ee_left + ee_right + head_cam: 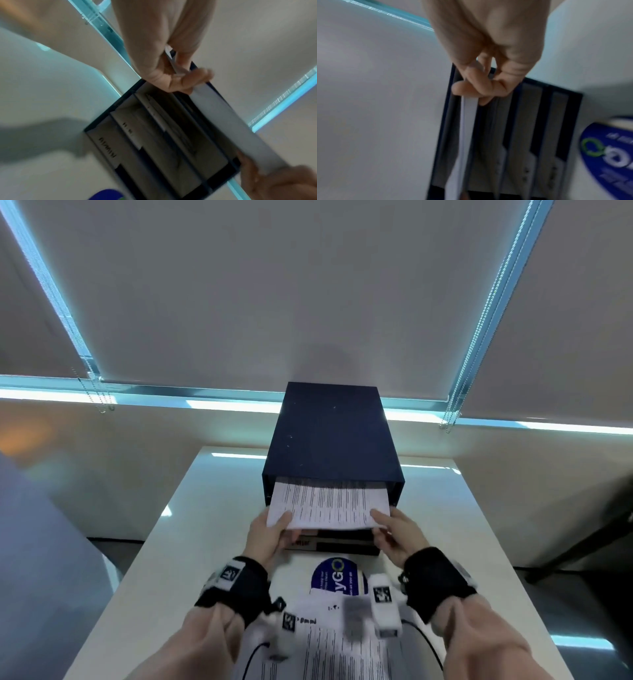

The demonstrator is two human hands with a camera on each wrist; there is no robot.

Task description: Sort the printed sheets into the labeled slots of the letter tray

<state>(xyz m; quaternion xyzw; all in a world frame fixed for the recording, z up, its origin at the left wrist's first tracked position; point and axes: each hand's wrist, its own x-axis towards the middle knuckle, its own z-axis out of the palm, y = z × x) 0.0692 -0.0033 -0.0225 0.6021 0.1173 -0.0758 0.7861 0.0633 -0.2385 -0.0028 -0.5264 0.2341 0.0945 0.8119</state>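
Fingers of left hand [270, 534] and right hand [397, 534] pinch near corners of one printed sheet [329, 505], thumbs on top. Sheet's far end sits inside top slot of dark letter tray [332, 433] on white worktop [164, 559]. More printed sheets [329, 648] lie nearer, between the wrists.

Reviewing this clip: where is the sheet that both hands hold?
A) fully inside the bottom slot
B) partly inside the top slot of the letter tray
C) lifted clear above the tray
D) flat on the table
B: the left hand and right hand pinch the sheet's near corners while its far edge sits in the letter tray's top slot.
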